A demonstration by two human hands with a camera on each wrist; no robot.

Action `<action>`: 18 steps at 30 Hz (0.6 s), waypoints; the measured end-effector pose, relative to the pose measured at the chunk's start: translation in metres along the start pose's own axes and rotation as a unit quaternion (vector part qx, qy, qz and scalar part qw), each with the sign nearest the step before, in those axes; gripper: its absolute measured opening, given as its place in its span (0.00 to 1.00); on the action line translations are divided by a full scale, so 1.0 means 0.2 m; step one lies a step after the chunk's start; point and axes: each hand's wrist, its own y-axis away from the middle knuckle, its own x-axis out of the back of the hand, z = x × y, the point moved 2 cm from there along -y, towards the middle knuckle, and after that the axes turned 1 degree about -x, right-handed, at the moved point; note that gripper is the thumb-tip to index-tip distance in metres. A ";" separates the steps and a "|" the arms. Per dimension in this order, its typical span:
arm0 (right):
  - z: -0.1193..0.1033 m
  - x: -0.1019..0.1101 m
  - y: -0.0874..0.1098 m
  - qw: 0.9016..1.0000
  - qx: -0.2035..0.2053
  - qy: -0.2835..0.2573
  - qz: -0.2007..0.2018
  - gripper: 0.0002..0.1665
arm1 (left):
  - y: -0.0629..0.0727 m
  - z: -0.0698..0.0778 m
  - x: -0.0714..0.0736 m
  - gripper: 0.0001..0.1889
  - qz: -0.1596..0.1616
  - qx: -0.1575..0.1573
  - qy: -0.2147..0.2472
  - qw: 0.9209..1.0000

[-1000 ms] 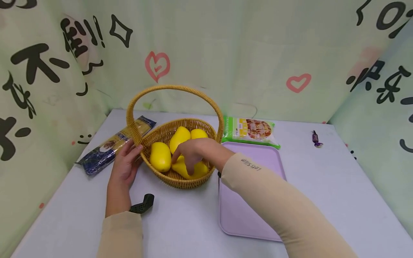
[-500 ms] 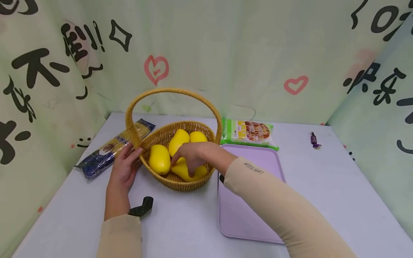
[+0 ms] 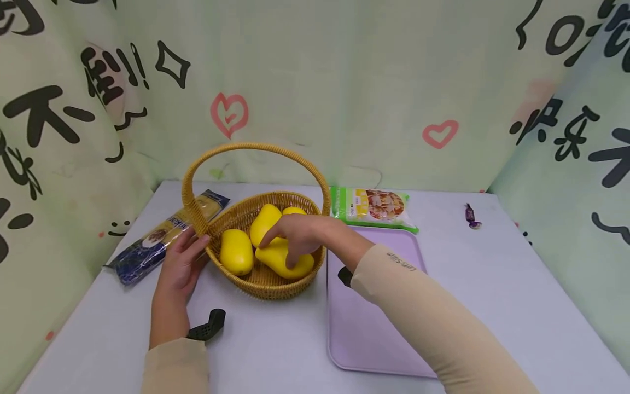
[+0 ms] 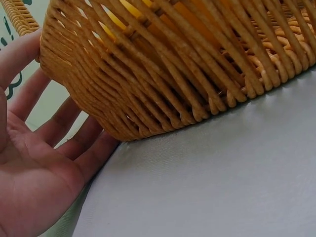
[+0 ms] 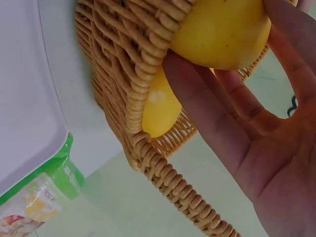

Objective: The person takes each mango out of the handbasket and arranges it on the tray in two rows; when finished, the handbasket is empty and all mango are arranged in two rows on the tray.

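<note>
1. We judge the step in hand to be taking hold of one mango (image 3: 275, 260), which is within the basket (image 3: 268, 294), at its front right; whether it is lifted off the base, we cannot tell.
2. We see the right hand (image 3: 297, 232) gripping that mango from above, thumb on one side and fingers curved round the other, as the right wrist view shows.
3. Three other mangoes (image 3: 237, 251) share the basket, one to the left and two behind.
4. As we read it, the next move calls for a firm grip on the smooth skin and a path straight up, clear of both the rim and the tall handle (image 3: 256, 146).
5. The right forearm (image 3: 423, 295) slants in from the lower right, over the tray (image 3: 374, 328), with the hand angled down into the basket.
6. The left forearm (image 3: 174, 366) points forward; the left hand (image 3: 179, 268) has its fingers spread and nearly straight, touching the basket's left side, which we take as steadying.
7. We would want that support kept while the mango comes free.
</note>
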 end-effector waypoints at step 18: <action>0.05 0.15 0.23 0.989 0.053 -0.099 0.101 0.39 | -0.01 -0.01 0.01 0.35 -0.005 0.003 -0.010 1.000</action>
